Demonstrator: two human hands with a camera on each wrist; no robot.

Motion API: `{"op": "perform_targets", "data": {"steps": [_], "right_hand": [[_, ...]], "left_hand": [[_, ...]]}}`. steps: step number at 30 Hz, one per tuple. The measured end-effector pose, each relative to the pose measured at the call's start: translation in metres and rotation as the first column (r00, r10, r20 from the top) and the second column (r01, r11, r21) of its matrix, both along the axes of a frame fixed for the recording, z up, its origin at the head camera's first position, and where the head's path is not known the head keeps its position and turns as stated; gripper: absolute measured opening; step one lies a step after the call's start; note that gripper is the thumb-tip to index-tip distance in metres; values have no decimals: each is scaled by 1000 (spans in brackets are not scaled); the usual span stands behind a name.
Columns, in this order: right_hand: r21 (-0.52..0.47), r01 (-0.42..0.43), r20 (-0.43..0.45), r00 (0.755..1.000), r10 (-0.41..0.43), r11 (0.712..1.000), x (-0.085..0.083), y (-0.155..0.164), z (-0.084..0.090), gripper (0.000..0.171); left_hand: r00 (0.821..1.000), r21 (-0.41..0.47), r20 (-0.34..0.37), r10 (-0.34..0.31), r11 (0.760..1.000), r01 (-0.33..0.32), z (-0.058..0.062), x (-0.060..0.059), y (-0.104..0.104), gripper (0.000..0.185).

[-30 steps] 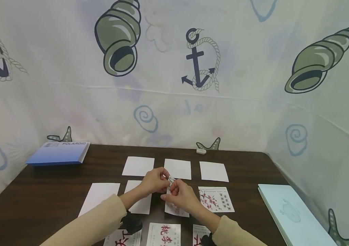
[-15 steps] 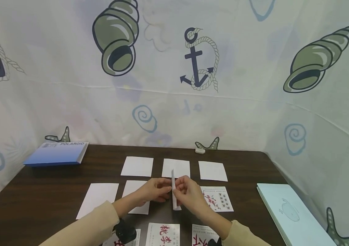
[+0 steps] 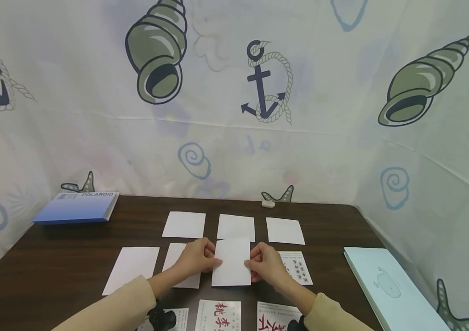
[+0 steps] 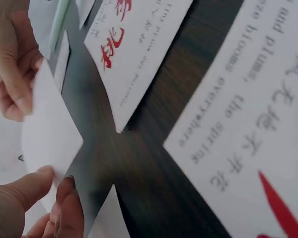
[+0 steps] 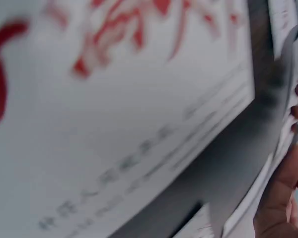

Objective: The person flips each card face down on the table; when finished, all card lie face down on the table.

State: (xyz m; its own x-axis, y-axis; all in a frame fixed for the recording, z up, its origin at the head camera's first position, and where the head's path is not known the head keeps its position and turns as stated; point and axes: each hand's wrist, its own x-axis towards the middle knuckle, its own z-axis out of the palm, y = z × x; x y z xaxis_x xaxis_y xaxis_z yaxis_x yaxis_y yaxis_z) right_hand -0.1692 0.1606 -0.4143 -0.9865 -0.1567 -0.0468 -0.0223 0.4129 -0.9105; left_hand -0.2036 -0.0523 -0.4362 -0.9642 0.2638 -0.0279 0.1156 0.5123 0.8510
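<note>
A card (image 3: 231, 263) with its blank white face toward me is held up above the middle of the table. My left hand (image 3: 196, 257) pinches its left edge, thumb on the near face and fingers behind. At the right edge, my right hand (image 3: 268, 264) grips it the same way. The left wrist view shows both hands on the white card (image 4: 52, 131). A card with red blossoms and small characters (image 3: 296, 266) lies partly behind my right hand. Below lie printed cards with red characters, one in the middle (image 3: 219, 315) and one to its right (image 3: 276, 316).
Three blank cards form the back row, the middle one (image 3: 236, 226) just behind the held card. Two more, including the leftmost (image 3: 132, 270), lie left. A blue-white Polaroid box (image 3: 78, 207) stands back left, a pale box (image 3: 396, 287) right, a small white block (image 3: 268, 204) at the rear edge.
The card between my hands was first print side toward me, then edge-on, and now shows its blank face. My hands have moved apart to its two side edges.
</note>
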Motion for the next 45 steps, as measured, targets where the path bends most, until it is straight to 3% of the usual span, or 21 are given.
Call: {"op": "perform_targets", "data": {"steps": [6,12,17,21,26,29,31,37,45], "right_hand": [[91,-87,48,995,83,992,-5,4,-13,18],[244,-74,23,997,70,967,-9,2,-15,21],[321,-60,-14,998,68,945,-10,3,-11,23],[286,-36,-40,998,50,958,-12,14,-10,21],[198,145,-93,987,-129,969,-18,50,-7,18],[230,260,-88,965,-246,938,-18,80,-7,20],[283,284,-73,959,-274,916,-17,97,-8,24],[402,225,-39,973,-229,888,-19,123,-15,38],[468,161,-14,985,-175,869,-28,127,-13,32]], "left_hand": [[991,-121,-112,-71,991,57,-5,1,2,32],[982,-192,-156,-106,978,75,-4,-2,7,31],[986,-228,-137,-96,972,63,0,-4,11,31],[990,-233,-111,-91,970,63,-1,-5,12,30],[993,-220,-90,-83,974,61,-1,-5,10,30],[994,-226,-81,-79,972,59,0,-5,10,30],[994,-229,-74,-75,972,56,0,-5,10,31],[997,-210,-37,-73,976,64,2,-7,10,31],[999,-197,5,-51,979,51,9,-14,12,27]]}}
